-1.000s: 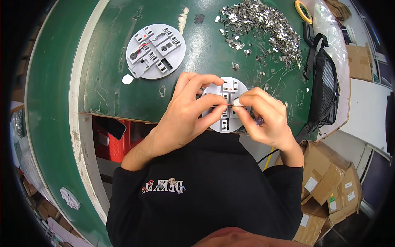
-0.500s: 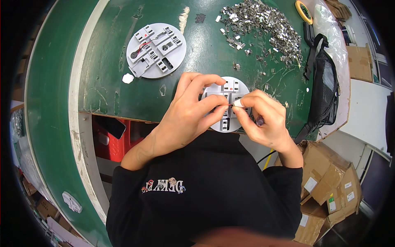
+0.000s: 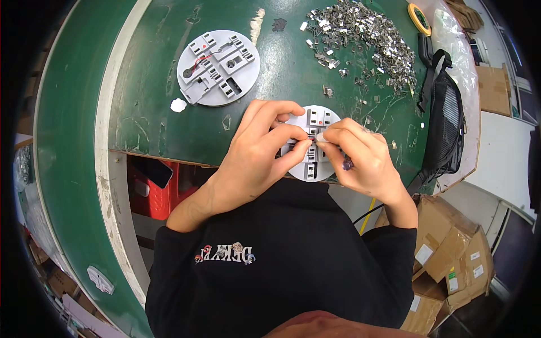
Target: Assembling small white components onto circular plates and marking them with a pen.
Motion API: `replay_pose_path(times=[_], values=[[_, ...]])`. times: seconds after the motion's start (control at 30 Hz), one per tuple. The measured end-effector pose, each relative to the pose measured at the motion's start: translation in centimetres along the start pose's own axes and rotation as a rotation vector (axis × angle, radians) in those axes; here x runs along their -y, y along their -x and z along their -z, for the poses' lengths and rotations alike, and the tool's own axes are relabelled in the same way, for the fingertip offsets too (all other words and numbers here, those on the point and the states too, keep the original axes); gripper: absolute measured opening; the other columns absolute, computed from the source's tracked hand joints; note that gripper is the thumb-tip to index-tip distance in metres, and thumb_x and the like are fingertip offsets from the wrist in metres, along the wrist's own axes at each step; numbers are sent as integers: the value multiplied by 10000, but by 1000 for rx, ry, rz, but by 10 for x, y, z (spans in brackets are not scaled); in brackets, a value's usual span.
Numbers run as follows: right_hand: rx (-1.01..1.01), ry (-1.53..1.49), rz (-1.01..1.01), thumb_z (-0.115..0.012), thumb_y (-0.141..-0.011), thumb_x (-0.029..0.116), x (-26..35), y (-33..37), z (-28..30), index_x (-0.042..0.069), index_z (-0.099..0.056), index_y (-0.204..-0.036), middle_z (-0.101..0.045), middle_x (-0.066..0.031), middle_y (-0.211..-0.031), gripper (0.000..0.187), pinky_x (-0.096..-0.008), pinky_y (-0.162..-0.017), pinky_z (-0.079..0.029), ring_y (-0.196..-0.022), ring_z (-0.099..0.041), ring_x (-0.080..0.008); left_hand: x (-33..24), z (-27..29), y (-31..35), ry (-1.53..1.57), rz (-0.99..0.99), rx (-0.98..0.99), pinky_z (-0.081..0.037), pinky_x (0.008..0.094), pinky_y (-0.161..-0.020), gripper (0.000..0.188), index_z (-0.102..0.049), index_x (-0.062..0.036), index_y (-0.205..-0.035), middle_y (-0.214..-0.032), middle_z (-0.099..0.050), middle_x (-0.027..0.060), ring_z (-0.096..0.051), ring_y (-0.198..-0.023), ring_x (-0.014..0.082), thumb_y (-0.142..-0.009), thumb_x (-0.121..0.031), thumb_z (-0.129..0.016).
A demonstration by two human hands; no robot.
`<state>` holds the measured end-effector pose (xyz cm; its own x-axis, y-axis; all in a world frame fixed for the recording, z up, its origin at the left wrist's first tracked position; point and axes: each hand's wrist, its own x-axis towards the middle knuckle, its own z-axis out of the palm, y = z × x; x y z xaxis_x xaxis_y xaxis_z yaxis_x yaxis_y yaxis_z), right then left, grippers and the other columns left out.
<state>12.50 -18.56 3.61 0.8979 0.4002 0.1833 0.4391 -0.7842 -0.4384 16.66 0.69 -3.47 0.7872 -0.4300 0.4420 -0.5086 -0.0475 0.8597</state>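
Observation:
Both my hands meet over a round light-grey plastic base point(image 3: 319, 173) at the table's near edge. It carries raised blocks with dark slots and small metal pieces. My left hand point(image 3: 260, 143) pinches thumb and index finger on what looks like a thin red wire point(image 3: 311, 139), mostly hidden by the fingertips. My right hand point(image 3: 363, 158) is closed, its thumb and index finger almost touching the left fingertips. Something white point(image 3: 321, 137) shows at its index fingertip. From its curled fingers sticks the dark rounded end of a slim tool point(image 3: 347, 163).
A second round grey base point(image 3: 220, 93) with a red wire and a black disc lies at the far left. Loose small metal clips point(image 3: 366, 42) form a heap at the far right. A tape roll point(image 3: 418, 19) and a black mesh bag point(image 3: 445, 118) line the right edge.
My fingertips have shifted slightly left and up over the near base. The right hand has turned a little, and the tool end in it has moved left. The whole view has shifted slightly.

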Motion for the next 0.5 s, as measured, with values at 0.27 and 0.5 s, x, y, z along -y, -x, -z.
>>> replay_pose_path(times=[0.27,0.5], values=[[119,-29,-79,-670,-763,-93,4,-8,3,1,-629,-891,-610,-71,-825,164,-280,-505,-403,-561,-476,-168,2,0,1,15,16,-4,-466,283,-823,157,-704,-30,-891,-1158,-618,77,-518,-953,192,-748,20,-748],[92,-109,-144,-652,-764,-101,6,-7,2,0,-618,-889,-589,-65,-801,164,-282,-512,-393,-559,-468,-169,1,4,2,43,59,24,-464,279,-831,150,-709,-33,-898,-1156,-621,75,-525,-956,184,-760,16,-740]])
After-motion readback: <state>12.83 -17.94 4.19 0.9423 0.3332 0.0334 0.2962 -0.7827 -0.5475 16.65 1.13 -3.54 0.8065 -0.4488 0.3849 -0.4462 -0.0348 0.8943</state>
